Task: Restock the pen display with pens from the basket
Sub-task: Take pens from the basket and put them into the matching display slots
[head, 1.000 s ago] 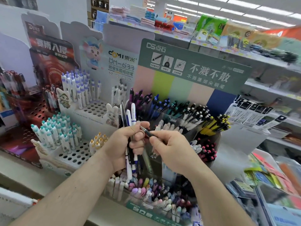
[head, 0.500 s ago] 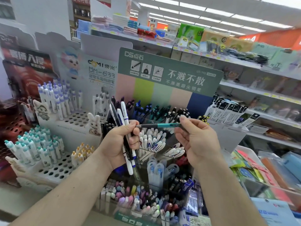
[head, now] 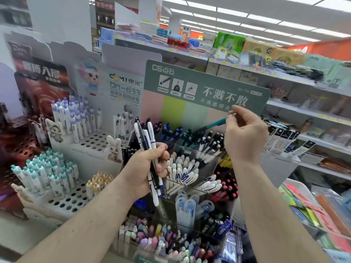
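The tiered clear-plastic pen display (head: 199, 149), topped by a green header card (head: 207, 86), is being restocked along its upper back row. A bundle of white and dark blue pens (head: 152, 158) is being gripped upright by the left hand (head: 146, 168) in front of the display's middle tier, probably as ready stock. A single teal pen (head: 214, 124) is being pinched at its end by the right hand (head: 245, 133) and angled tip-down toward the teal section, likely for slotting. No basket is being shown.

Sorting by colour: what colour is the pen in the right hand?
Teal pen, pinched by the right hand; head view.
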`<move>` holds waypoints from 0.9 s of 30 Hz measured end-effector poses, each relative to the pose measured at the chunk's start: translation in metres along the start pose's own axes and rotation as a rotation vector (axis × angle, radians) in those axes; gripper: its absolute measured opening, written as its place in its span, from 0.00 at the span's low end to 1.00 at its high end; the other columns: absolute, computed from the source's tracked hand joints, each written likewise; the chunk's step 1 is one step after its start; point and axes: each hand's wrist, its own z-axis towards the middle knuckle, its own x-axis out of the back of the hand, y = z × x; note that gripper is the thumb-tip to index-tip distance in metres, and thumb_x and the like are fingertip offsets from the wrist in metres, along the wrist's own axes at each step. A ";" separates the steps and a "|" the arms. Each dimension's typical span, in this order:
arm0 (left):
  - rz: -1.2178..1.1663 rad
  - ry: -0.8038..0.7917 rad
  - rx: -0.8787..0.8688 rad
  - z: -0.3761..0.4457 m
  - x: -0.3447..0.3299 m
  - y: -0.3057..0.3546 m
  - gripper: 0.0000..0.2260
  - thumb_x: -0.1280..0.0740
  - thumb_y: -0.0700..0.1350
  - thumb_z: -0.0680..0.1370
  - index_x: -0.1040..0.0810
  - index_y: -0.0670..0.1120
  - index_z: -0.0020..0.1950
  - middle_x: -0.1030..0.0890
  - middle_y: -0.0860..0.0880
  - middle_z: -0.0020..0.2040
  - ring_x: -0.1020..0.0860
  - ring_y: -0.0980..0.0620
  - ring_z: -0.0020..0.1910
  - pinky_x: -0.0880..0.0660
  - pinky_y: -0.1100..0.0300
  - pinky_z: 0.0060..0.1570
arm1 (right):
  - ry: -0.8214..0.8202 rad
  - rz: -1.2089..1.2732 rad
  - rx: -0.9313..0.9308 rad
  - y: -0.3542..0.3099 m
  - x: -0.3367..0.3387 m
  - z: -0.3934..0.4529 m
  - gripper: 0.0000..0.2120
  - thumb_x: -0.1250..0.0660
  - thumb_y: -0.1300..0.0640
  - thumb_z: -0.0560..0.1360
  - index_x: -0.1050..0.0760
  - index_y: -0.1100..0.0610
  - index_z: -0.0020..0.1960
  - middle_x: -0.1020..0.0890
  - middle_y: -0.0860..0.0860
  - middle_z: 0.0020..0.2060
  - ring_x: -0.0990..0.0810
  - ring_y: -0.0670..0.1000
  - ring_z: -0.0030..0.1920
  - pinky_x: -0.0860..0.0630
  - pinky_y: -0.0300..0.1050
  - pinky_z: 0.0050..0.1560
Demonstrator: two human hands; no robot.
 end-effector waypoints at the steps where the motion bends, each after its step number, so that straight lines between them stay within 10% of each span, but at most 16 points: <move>1: 0.002 0.001 0.000 0.000 0.000 0.000 0.02 0.35 0.42 0.71 0.28 0.45 0.42 0.25 0.49 0.31 0.34 0.57 0.21 0.39 0.66 0.21 | -0.055 -0.045 0.033 0.001 -0.005 0.000 0.11 0.31 0.62 0.77 0.17 0.56 0.58 0.14 0.50 0.47 0.17 0.47 0.47 0.19 0.46 0.54; 17: 0.095 -0.088 0.071 -0.006 0.006 -0.007 0.04 0.34 0.41 0.71 0.25 0.43 0.45 0.25 0.49 0.32 0.33 0.56 0.22 0.36 0.64 0.22 | -0.804 -0.648 -0.002 -0.007 -0.046 0.014 0.25 0.33 0.63 0.72 0.28 0.51 0.69 0.17 0.50 0.57 0.22 0.55 0.59 0.22 0.53 0.58; 21: 0.138 -0.157 0.124 -0.008 0.009 -0.012 0.03 0.32 0.38 0.75 0.26 0.43 0.46 0.24 0.48 0.32 0.32 0.55 0.23 0.34 0.63 0.23 | -0.589 -0.419 0.051 -0.026 -0.035 -0.010 0.10 0.30 0.54 0.74 0.19 0.52 0.55 0.16 0.47 0.47 0.19 0.51 0.50 0.22 0.48 0.53; 27: 0.200 -0.192 0.175 -0.013 0.007 -0.019 0.07 0.32 0.44 0.73 0.25 0.42 0.46 0.21 0.47 0.33 0.30 0.55 0.22 0.32 0.64 0.22 | -0.840 -0.041 -0.201 -0.026 -0.031 -0.052 0.06 0.28 0.51 0.75 0.18 0.54 0.43 0.16 0.52 0.35 0.22 0.44 0.33 0.21 0.50 0.42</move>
